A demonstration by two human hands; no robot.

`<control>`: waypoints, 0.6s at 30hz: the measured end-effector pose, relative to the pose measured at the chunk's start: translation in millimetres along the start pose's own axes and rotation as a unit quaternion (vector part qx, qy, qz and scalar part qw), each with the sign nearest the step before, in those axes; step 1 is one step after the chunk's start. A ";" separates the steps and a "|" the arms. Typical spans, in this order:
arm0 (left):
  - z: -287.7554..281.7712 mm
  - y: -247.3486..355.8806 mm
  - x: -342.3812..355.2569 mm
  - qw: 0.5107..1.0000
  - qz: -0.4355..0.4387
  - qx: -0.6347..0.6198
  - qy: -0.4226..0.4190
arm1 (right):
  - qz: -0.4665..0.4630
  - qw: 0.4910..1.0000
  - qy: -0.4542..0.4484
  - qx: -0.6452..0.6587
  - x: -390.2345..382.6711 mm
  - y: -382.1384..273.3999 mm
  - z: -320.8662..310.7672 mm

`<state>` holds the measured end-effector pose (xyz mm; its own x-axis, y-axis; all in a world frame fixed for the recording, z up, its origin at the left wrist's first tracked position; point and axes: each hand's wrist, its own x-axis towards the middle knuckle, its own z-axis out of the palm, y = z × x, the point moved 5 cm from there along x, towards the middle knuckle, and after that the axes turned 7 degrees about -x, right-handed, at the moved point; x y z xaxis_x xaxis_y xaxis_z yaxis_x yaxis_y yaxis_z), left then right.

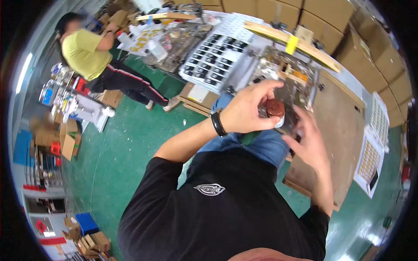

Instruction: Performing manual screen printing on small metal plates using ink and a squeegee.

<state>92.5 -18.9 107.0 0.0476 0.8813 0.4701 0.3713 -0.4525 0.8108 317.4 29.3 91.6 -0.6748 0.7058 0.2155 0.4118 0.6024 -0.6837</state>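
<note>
My left hand is closed around a small bottle with a reddish-brown cap. Its fingers and thumb wrap the side, and a strip of whitish body shows below the cap. The bottle is held above my lap, close to the front edge of the workbench. Just right of it, my right hand is apart from the bottle, fingers spread and slightly blurred, holding nothing. Beyond both hands lies a dark, stained work surface with small wooden and orange bits on it.
White sheets with rows of black pieces lie left of the stained surface. A brown board extends on the right, with white trays past it. Cardboard boxes stand behind. Another person stands at the bench, far left.
</note>
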 end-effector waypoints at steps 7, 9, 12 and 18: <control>47.7 13.8 13.0 0.991 0.022 -0.132 -0.020 | -0.017 0.994 0.043 0.098 0.8 3.2 13.4; 57.5 -1.4 8.3 0.971 0.004 -0.239 0.015 | -0.013 0.992 0.080 0.101 5.9 3.6 14.2; 69.2 -21.6 4.5 0.950 -0.047 -0.308 0.036 | -0.012 0.992 0.109 0.058 12.2 4.1 16.9; 52.6 -49.5 4.5 0.969 -0.096 -0.223 0.050 | -0.001 0.992 0.126 -0.016 28.0 10.4 2.0</control>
<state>123.1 14.6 50.7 -0.0808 0.9474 0.3096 -0.0739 -0.3154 0.9461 301.5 54.6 89.1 -0.5030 0.7728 0.3870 0.4328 0.6128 -0.6612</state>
